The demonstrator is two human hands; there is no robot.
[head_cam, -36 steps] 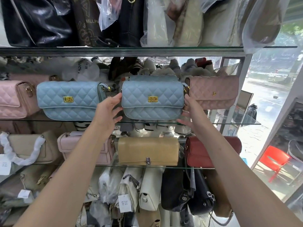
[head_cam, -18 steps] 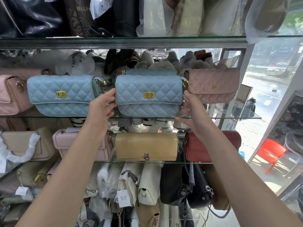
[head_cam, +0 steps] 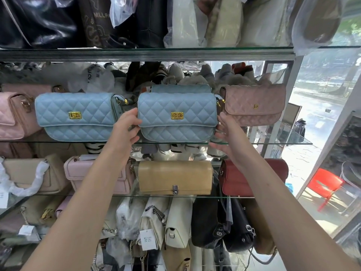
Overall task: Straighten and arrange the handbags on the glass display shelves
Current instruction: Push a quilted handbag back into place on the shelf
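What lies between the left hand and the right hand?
The head view shows one blue quilted handbag between them: the left hand touches its left end, the right hand its right end.

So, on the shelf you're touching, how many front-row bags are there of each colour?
Blue: 2, the left blue bag and the centre blue bag.
Pink: 2, the far-left pink bag and the right pink bag.
Total: 4.
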